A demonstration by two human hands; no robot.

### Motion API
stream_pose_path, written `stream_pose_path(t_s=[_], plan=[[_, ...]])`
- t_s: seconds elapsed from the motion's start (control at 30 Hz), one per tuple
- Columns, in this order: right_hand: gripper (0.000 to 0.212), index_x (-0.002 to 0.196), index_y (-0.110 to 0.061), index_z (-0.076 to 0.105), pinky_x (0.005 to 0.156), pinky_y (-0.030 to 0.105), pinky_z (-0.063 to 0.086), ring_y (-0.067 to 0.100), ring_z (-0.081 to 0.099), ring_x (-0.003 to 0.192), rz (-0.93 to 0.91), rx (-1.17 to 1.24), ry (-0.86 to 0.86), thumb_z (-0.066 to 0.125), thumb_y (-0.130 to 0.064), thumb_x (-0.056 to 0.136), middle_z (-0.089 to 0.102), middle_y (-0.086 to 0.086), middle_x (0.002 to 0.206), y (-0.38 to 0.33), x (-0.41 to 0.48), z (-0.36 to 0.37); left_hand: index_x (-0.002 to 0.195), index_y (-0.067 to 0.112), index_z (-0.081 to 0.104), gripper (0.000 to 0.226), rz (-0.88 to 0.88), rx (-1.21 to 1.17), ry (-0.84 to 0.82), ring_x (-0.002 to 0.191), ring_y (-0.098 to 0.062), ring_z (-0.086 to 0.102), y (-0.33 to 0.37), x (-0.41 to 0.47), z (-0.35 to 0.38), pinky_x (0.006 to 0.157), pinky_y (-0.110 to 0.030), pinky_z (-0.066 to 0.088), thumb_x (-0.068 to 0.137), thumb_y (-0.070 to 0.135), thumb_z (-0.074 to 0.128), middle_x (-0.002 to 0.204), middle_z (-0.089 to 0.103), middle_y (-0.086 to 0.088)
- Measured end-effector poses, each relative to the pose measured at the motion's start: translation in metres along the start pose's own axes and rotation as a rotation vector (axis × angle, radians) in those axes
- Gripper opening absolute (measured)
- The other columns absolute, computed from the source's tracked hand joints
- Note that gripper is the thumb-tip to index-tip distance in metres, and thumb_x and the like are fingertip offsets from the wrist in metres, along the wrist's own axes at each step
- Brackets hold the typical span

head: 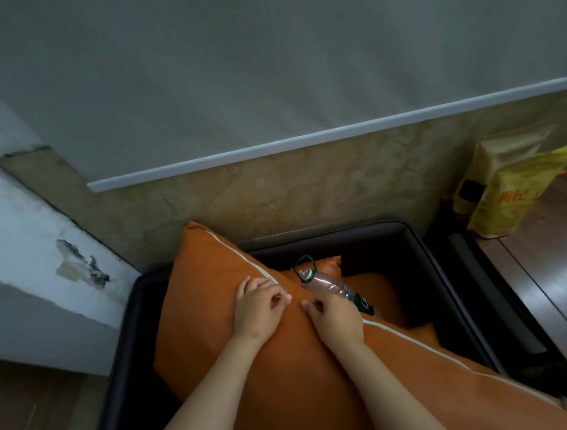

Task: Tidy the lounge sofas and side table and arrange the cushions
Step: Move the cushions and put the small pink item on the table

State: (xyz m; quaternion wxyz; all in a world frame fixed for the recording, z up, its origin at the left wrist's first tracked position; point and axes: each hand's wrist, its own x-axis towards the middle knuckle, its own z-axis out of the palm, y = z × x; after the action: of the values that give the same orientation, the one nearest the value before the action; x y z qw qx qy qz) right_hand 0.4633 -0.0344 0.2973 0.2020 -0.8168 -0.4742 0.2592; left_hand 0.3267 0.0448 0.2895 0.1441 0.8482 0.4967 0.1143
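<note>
While the left hand (258,308) and right hand (337,313) pinched the white-piped top seam of the large orange fabric cushion (212,322) on the dark sofa (419,274), a clear plastic bottle (330,286) lay just beyond the right hand, its neck pointing away and leftward, perhaps touching its knuckles.

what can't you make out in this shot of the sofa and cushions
Head view:
- bottle: lower half hidden by the right hand and the big orange cushion; label unreadable.
- smaller orange cushions: mostly covered by the big one and the bottle.
- yellow bag: red print too blurred to read.
- big orange cushion: near corner cut off by the bottom edge.
</note>
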Motion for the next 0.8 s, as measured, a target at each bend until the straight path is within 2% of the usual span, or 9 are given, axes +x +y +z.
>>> stream_pose_path(t_s=[0.13, 0.23, 0.43, 0.57, 0.63, 0.8], plan=[[0.025, 0.08, -0.027, 0.052, 0.072, 0.028, 0.047, 0.018, 0.062, 0.083, -0.036, -0.002, 0.006, 0.052, -0.047, 0.094, 0.065, -0.001, 0.084, -0.005, -0.019, 0.0, 0.1, 0.031, 0.071, 0.022, -0.019, -0.035, -0.005, 0.12, -0.004, 0.046, -0.003, -0.017, -0.011, 0.111, -0.023, 0.006, 0.095, 0.042, 0.053, 0.114, 0.063, 0.016], [0.028, 0.078, -0.026, 0.054, 0.074, 0.029, 0.047, 0.017, 0.061, 0.081, -0.063, -0.009, 0.014, 0.052, -0.049, 0.093, 0.06, -0.004, 0.078, -0.008, -0.033, 0.004, 0.1, 0.031, 0.071, 0.021, -0.031, -0.049, 0.003, 0.12, -0.003, 0.045, -0.004, -0.034, -0.019, 0.111, -0.022, 0.006, 0.095, 0.041, 0.053, 0.114, 0.063, 0.017], [0.027, 0.077, -0.028, 0.055, 0.071, 0.029, 0.04, 0.015, 0.056, 0.085, -0.126, -0.031, 0.063, 0.053, -0.051, 0.092, 0.062, -0.005, 0.086, -0.015, -0.072, 0.023, 0.099, 0.031, 0.072, 0.02, -0.056, -0.088, 0.028, 0.122, -0.003, 0.044, -0.015, -0.08, -0.03, 0.111, -0.022, 0.006, 0.095, 0.04, 0.054, 0.113, 0.063, 0.016], [0.027, 0.083, -0.025, 0.062, 0.072, 0.03, 0.037, 0.014, 0.05, 0.085, -0.203, -0.05, 0.086, 0.052, -0.048, 0.093, 0.051, -0.011, 0.08, -0.023, -0.104, 0.035, 0.097, 0.032, 0.071, 0.017, -0.081, -0.143, 0.034, 0.126, -0.001, 0.042, -0.032, -0.116, -0.035, 0.11, -0.021, 0.004, 0.094, 0.039, 0.056, 0.113, 0.065, 0.018], [0.026, 0.083, -0.023, 0.063, 0.069, 0.03, 0.032, 0.012, 0.044, 0.081, -0.258, -0.048, 0.098, 0.054, -0.045, 0.093, 0.048, -0.012, 0.078, -0.027, -0.119, 0.045, 0.095, 0.032, 0.072, 0.015, -0.081, -0.17, 0.043, 0.128, -0.001, 0.042, -0.043, -0.135, -0.036, 0.11, -0.021, 0.004, 0.094, 0.038, 0.057, 0.112, 0.066, 0.019], [0.018, 0.074, -0.023, 0.067, 0.066, 0.03, 0.032, 0.021, 0.054, 0.077, -0.344, -0.06, 0.178, 0.068, -0.039, 0.082, 0.06, -0.006, 0.073, -0.032, -0.154, 0.076, 0.083, 0.031, 0.07, 0.01, -0.114, -0.239, 0.046, 0.13, -0.003, 0.04, -0.061, -0.179, -0.04, 0.111, -0.024, 0.005, 0.091, 0.034, 0.064, 0.111, 0.066, 0.023]])
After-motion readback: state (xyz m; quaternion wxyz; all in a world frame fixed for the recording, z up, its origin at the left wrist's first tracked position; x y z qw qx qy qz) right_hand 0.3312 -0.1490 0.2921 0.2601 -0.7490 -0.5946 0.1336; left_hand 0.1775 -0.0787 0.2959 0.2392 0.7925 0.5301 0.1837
